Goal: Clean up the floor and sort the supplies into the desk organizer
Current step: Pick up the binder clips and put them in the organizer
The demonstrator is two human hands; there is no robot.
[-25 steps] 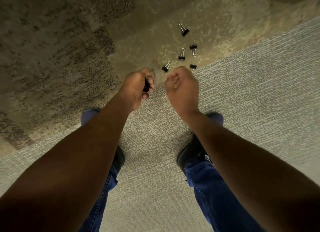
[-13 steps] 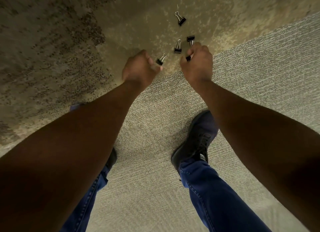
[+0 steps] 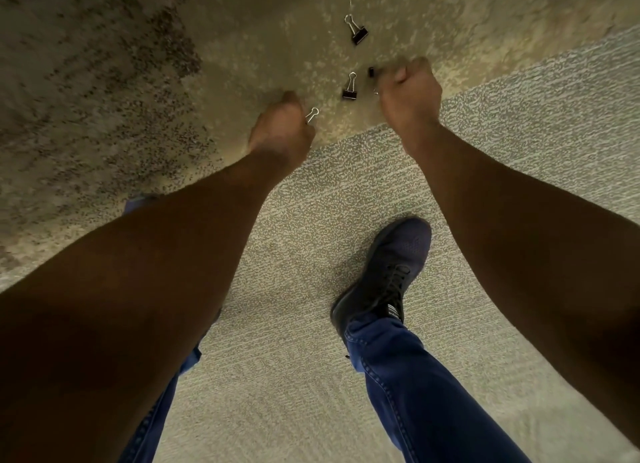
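No words, numbers or brand names readable anywhere, only a small white striped mark at the heel of the dark shoe [image 3: 384, 275], too blurred to make out as lettering, nothing printed on the carpet [image 3: 277, 358].

Your arms were bare to beyond the elbow, with no sleeves, watch or rings visible. You wore dark blue denim jeans [image 3: 415, 386] with visible seam stitching. At about 5 o'clock, your dark navy lace-up shoe [image 3: 388, 275] carried a small white-striped tab at its heel.
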